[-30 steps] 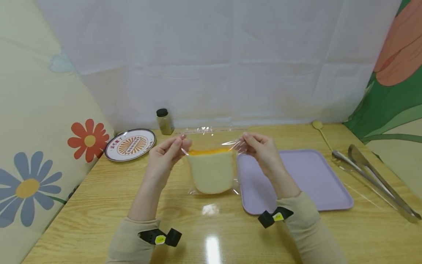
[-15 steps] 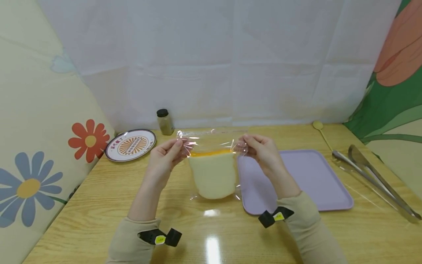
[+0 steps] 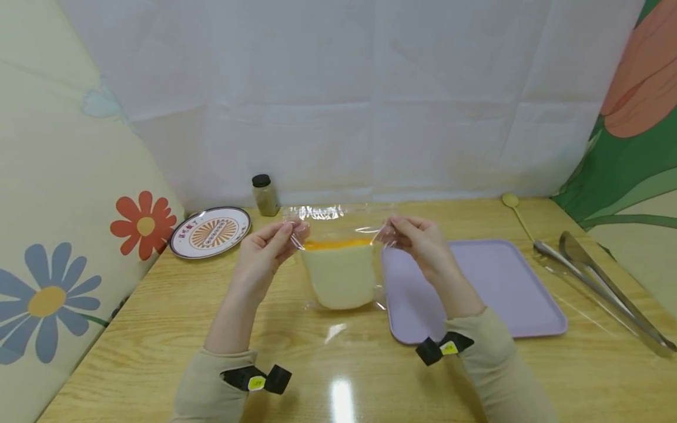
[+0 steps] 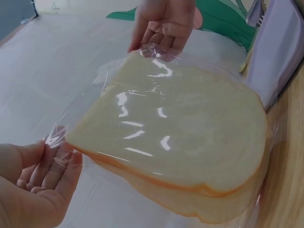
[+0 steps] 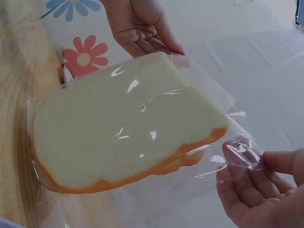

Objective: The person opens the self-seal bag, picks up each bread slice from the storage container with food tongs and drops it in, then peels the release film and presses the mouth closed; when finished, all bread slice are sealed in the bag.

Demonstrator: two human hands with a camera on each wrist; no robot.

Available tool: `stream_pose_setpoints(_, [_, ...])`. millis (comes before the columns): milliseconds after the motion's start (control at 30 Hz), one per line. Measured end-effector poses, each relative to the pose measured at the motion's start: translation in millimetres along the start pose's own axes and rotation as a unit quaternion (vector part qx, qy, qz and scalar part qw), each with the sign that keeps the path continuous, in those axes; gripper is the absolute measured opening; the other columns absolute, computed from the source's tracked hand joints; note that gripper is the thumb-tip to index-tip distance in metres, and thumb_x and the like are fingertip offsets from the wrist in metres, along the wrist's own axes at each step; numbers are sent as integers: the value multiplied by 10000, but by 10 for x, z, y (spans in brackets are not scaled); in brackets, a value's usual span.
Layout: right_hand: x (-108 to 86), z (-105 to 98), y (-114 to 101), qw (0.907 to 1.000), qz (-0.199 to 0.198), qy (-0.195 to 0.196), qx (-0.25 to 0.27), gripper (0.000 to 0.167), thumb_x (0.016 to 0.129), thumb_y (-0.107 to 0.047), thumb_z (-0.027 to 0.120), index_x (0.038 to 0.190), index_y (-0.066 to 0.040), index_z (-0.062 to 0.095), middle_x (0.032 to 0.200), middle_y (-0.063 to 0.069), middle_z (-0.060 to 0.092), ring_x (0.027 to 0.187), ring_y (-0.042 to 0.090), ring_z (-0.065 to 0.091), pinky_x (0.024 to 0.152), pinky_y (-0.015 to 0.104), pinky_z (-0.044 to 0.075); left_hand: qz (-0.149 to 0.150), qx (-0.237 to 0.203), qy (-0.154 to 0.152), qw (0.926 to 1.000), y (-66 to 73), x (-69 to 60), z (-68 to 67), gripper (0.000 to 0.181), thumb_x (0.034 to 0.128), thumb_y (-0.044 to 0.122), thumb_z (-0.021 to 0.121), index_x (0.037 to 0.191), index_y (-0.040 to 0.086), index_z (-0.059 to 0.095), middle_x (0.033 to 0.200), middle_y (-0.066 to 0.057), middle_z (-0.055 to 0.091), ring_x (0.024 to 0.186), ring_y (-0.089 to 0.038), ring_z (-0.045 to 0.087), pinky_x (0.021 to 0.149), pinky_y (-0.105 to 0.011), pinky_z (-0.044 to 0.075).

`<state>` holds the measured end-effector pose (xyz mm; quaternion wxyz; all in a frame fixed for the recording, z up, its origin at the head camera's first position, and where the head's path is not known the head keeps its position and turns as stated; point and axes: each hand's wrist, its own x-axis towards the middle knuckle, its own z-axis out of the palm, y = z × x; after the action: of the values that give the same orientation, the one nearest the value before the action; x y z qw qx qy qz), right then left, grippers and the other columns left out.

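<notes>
Between the two hands hangs a clear plastic bag (image 3: 338, 214) with sliced bread (image 3: 341, 276) inside, its orange-brown crust toward the top. My left hand (image 3: 261, 252) pinches the bag's left upper side between thumb and fingers. On the opposite side my right hand (image 3: 423, 244) pinches the film the same way. The left wrist view shows at least two slices of bread (image 4: 175, 123) lying together under the shiny film. In the right wrist view the bread (image 5: 118, 128) fills the lower part of the bag, and loose film stands beyond the crust.
A purple tray (image 3: 492, 288) lies on the wooden table at the right. Beyond it are metal tongs (image 3: 608, 288) and a yellow spoon (image 3: 511, 202). A patterned plate (image 3: 211, 232) and a black-lidded jar (image 3: 265, 195) stand at the back left.
The bag's lower end with the bread swung down toward me and then back up a little. The film's top edge shifted in shape. Both hands stayed nearly in place, pinching the film.
</notes>
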<state>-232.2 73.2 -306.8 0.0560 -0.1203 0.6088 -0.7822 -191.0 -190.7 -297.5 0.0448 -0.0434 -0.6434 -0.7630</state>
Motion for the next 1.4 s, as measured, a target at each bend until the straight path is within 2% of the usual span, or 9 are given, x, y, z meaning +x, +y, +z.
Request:
stream_pose_setpoints(100, [-16,-3,-31,9990,-97,66,-429,248,976,-152,512,1083,27,646,753,-120,710,744,26,687,729,186,544,5,55,-27,10000,5,-6,4,207,950,225,549,1096,96,619,924,121,722,947,-29,672,875,-188,527])
stream_pose_setpoints(267, [-33,12,-94,9910,-194,301,-1293,420,983,-203,505,1315,53,473,1107,104,690,989,130,664,916,287,518,-42,31,-53,10000,10,-18,10,212,950,219,547,1108,100,622,923,124,724,952,-27,669,867,-180,528])
stream_pose_setpoints(400, [-58,68,-167,9683,-1357,1115,-1776,401,948,-105,547,1309,44,456,1234,238,564,1121,263,550,1004,368,453,-58,16,-80,9999,3,-22,17,202,954,203,542,1104,96,625,920,123,724,944,-23,671,866,-180,528])
stream_pose_setpoints(500, [-68,194,-275,9205,-2649,1267,-2577,256,905,-38,592,1136,72,586,1096,225,636,1046,299,589,963,382,473,17,23,-134,9999,3,-15,26,153,954,198,546,1047,133,648,913,119,725,937,-25,674,869,-186,529])
stream_pose_setpoints(667, [2,556,-478,8120,-3936,-271,-4300,114,883,-50,634,947,23,694,938,139,714,916,259,657,875,346,523,156,96,-198,9996,9,-16,26,118,956,207,545,975,210,662,910,128,724,932,-18,674,861,-180,531])
stream_pose_setpoints(800, [105,833,-552,7316,-4186,-1395,-5198,106,888,-61,632,939,-14,711,918,86,718,877,221,647,830,324,515,143,138,-296,9994,4,-27,25,122,954,218,547,999,215,660,919,130,727,941,-20,672,872,-188,530])
stream_pose_setpoints(1000, [198,1077,-617,6638,-3382,-1947,-6380,155,938,-136,576,1011,-119,712,999,-5,701,976,189,585,909,371,447,320,246,-347,9986,-4,-40,38,137,956,210,541,1006,245,664,898,126,730,930,-38,678,882,-220,533])
stream_pose_setpoints(1200, [255,1186,-693,6326,-2715,-2216,-6907,167,961,-186,541,944,-174,707,970,-49,691,974,166,561,945,405,399,584,337,-359,9971,-8,-51,57,163,955,175,535,971,269,668,878,130,729,878,-24,687,851,-206,542])
stream_pose_setpoints(1400, [277,1264,-756,6375,-2414,-2486,-6881,190,952,-153,553,835,-143,703,818,-35,671,775,136,537,868,367,402,908,692,-381,9927,-16,-60,66,191,951,162,543,994,296,671,878,138,724,875,-29,689,825,-198,550])
